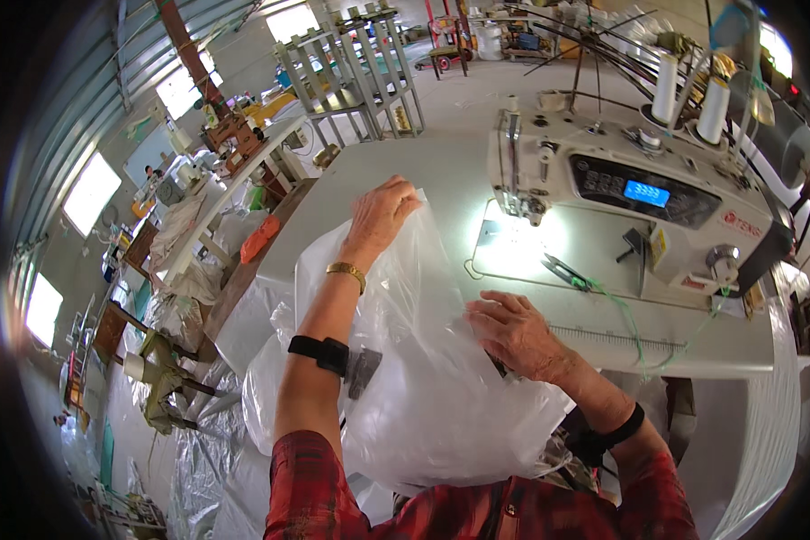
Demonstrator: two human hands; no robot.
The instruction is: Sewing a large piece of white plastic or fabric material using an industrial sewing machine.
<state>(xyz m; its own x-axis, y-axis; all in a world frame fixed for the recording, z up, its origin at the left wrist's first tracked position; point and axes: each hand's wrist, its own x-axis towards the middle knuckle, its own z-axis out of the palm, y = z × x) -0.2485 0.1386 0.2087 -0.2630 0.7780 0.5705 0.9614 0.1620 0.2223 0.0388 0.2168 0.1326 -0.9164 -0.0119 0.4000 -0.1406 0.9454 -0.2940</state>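
My left hand pinches the far edge of the translucent plastic, which drapes from the tabletop toward my lap; my right hand curls loosely at its right side, whether pinching I cannot tell, and should smooth folds before any tensioning.

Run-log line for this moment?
left hand: pinching translucent plastic, upper end | right hand: at plastic's right side, grip unclear | sewing machine: lamp lit | snips: lying on tabletop

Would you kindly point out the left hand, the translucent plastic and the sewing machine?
Left hand (383,217): head view, back of the hand.
Translucent plastic (425,382): head view, its broad middle.
Sewing machine (634,187): head view, its front.
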